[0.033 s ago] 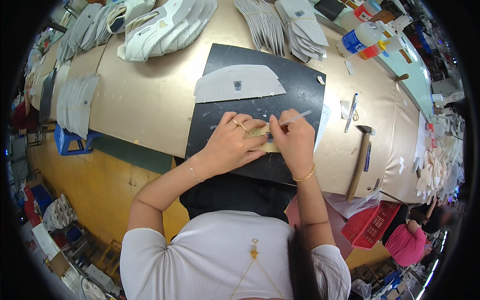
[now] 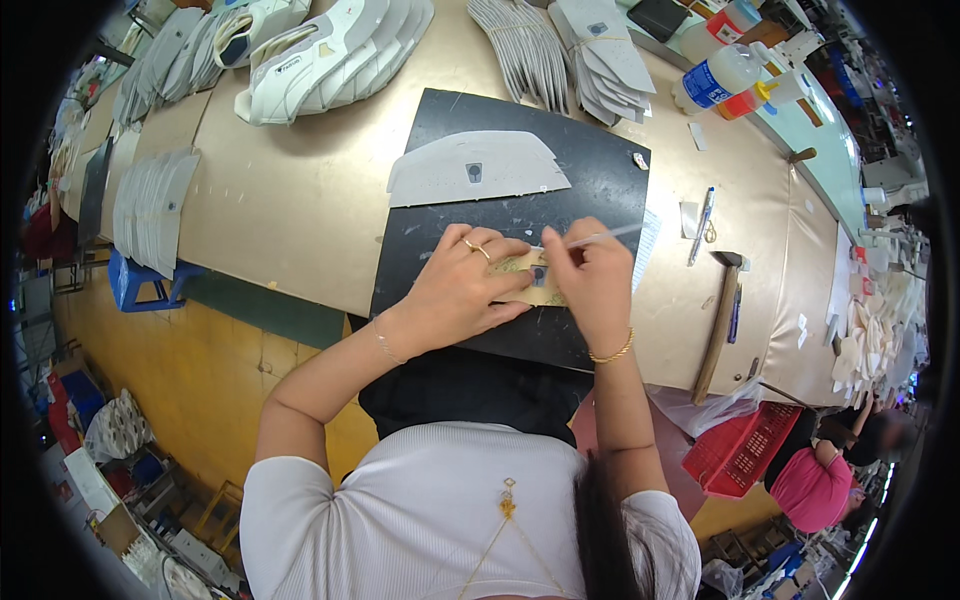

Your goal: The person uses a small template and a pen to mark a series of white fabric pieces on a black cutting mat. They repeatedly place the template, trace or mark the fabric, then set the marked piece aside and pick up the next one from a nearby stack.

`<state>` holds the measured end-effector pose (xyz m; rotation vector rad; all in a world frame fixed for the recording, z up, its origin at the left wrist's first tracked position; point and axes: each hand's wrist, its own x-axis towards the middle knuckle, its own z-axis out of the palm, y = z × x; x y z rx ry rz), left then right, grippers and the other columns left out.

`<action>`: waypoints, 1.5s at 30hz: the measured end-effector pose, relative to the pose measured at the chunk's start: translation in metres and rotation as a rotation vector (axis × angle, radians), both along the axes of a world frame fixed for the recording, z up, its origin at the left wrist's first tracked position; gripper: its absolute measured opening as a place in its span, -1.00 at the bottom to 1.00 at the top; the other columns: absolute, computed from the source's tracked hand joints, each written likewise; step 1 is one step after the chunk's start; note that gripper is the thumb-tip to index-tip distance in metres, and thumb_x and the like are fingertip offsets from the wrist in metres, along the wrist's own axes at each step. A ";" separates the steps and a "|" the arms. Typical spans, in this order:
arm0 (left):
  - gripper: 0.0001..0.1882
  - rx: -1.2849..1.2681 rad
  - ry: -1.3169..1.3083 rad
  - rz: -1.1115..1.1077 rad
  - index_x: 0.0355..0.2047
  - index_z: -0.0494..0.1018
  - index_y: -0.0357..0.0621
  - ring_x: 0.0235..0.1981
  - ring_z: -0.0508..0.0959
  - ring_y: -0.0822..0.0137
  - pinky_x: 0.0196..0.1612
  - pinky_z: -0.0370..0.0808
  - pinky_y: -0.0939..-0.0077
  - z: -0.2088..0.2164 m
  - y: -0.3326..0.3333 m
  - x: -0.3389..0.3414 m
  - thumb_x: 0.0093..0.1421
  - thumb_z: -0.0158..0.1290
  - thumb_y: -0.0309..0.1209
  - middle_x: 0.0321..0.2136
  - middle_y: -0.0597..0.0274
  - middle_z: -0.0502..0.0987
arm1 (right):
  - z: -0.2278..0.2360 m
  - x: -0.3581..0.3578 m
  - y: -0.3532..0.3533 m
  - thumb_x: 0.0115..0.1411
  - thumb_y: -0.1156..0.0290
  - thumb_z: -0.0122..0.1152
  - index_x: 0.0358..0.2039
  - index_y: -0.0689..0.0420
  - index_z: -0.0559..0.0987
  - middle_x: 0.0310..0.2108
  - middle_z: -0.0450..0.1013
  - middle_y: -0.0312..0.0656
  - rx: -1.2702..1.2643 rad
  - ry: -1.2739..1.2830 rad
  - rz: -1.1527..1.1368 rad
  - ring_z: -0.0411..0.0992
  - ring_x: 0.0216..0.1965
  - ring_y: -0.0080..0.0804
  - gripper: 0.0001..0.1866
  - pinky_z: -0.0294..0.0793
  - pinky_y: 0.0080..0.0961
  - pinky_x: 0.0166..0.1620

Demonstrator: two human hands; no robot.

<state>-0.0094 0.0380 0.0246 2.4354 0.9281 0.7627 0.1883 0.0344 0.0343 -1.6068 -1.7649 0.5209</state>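
A pale yellow piece (image 2: 546, 293) with a small dark square patch lies on the black board (image 2: 410, 250). My left hand (image 2: 465, 280), ring on a finger, holds the piece down at its left, fingertips bent onto it and thumb at its near edge. My right hand (image 2: 597, 285) is at the piece's right side, fingers closed in a pinch on a thin translucent stick (image 2: 628, 229) that points out to the right. The stick's other end is hidden by the fingers. Just beyond both hands, flat grey curved panels (image 2: 510, 160) with a dark patch lie on the board.
Stacked shoe uppers (image 2: 330, 65) and bundled grey panels (image 2: 600, 60) line the far side. At the right are a hammer (image 2: 717, 330), a pen (image 2: 703, 225) and bottles (image 2: 722, 78). A red basket (image 2: 735, 455) stands below the table edge; a blue stool (image 2: 145, 285) is at left.
The right hand and the stick have shifted slightly to the right, showing more of the piece's dark patch. My left hand stays in place.
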 end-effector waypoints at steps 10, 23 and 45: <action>-0.56 -0.336 -0.221 0.171 -0.13 0.55 -0.10 0.09 0.53 0.17 0.20 0.41 0.28 0.001 0.034 -0.018 -0.07 0.41 -0.44 -0.03 0.18 0.58 | 0.026 0.039 -0.011 0.34 0.46 0.30 -0.44 0.23 0.51 -0.44 0.48 -0.27 0.276 0.652 -0.279 0.38 -0.43 -0.65 -0.78 0.35 -0.68 -0.28; -0.62 0.023 -0.091 0.125 -0.15 0.66 -0.04 0.06 0.52 0.09 0.18 0.40 0.21 -0.009 0.040 -0.030 -0.01 0.41 -0.29 0.05 0.18 0.59 | 0.008 0.040 -0.022 0.29 0.41 0.37 -0.48 0.24 0.53 -0.51 0.44 -0.28 0.165 0.526 -0.273 0.33 -0.44 -0.59 -0.74 0.32 -0.59 -0.30; -0.61 0.010 -0.049 -0.026 -0.18 0.67 -0.03 0.03 0.50 0.16 0.12 0.41 0.25 -0.012 0.008 -0.002 -0.06 0.43 -0.27 0.04 0.26 0.58 | 0.016 0.021 -0.019 0.22 0.45 0.39 -0.44 0.24 0.61 -0.50 0.51 -0.15 -0.008 0.237 -0.080 0.47 -0.49 -0.35 -0.84 0.41 -0.43 -0.38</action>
